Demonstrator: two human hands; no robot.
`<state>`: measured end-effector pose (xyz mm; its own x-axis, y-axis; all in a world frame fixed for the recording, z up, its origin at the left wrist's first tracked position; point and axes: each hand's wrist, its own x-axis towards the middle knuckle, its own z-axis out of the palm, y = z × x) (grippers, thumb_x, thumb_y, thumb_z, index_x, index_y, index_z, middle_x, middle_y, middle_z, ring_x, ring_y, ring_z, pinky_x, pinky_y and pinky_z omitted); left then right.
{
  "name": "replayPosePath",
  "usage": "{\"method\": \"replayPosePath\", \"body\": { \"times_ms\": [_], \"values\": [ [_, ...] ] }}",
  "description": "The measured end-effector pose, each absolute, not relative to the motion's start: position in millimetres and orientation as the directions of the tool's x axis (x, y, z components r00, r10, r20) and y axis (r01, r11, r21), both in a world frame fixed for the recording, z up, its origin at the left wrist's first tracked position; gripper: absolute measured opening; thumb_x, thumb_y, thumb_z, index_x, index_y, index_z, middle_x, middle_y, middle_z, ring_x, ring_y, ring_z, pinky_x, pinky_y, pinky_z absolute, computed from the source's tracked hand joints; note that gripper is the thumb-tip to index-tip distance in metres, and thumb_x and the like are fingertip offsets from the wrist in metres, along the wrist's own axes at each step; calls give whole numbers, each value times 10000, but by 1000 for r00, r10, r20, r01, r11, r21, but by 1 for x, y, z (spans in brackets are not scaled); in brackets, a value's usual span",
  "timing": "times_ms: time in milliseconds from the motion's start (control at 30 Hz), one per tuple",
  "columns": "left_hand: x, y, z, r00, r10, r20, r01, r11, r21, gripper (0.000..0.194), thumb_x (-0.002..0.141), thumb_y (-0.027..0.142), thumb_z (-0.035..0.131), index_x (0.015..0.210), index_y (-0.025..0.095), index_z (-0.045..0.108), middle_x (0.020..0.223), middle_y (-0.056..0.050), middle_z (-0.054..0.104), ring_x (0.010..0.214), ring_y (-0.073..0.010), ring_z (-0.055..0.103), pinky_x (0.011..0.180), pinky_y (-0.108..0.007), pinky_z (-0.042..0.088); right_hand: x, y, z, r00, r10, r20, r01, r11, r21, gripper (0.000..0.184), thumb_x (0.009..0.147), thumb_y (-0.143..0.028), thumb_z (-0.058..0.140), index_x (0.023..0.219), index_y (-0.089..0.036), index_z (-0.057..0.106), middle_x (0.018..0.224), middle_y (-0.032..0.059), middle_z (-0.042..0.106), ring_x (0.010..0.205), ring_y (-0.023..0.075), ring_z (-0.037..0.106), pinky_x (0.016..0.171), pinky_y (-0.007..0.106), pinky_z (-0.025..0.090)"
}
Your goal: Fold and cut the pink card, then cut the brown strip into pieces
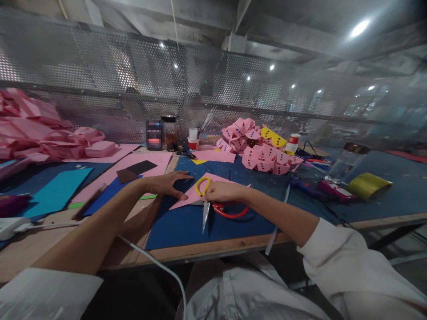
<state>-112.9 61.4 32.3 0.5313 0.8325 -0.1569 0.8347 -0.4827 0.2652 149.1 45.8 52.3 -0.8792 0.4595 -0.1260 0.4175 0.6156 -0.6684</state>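
My right hand (223, 191) is closed around a pair of scissors (206, 218), with one yellow handle loop and one red loop. The metal blades point down toward the table's front edge. Beneath this hand lies a piece of pink paper (187, 199) on the blue mat (176, 233). My left hand (170, 184) rests at the paper's left side, its fingers spread and the thumb near the paper's edge. Nothing shows in the left hand. Part of the pink paper is hidden under my right hand.
Folded pink pieces with dark dots (267, 158) are heaped behind my hands. A large pink pile (33, 129) stands at left, near a turquoise sheet (62, 191). Jars (171, 135), a phone (154, 135) and a paper cup (193, 143) stand at the back. A glue gun (305, 187) lies right.
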Motion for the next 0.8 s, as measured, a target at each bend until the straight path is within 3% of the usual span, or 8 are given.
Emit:
{"method": "replayPosePath", "body": {
  "times_ms": [267,500,800],
  "values": [
    [-117,65,28,546,826,-140,827,-505,247,950,722,735,569,1499,285,257,1597,-96,166,1431,-329,217,1140,-449,227,148,39,57,-868,477,-139,442,614,-654,288,813,-189,472,543,-177,375,533,-55,361,522,80,337,516,219,276],
    [-117,64,28,537,832,-139,830,-493,260,950,714,732,582,1496,298,262,1597,-82,174,1433,-324,214,1142,-443,226,145,40,55,-866,481,-137,452,635,-627,293,800,-130,462,534,-178,350,531,-65,295,522,76,285,527,231,254],
    [-115,62,30,541,830,-136,824,-491,281,961,704,734,591,1493,286,273,1593,-93,182,1430,-331,220,1145,-454,218,146,41,53,-886,441,-142,420,634,-649,326,850,-176,453,533,-177,374,480,-59,370,496,81,370,536,223,307]
  ]
}}
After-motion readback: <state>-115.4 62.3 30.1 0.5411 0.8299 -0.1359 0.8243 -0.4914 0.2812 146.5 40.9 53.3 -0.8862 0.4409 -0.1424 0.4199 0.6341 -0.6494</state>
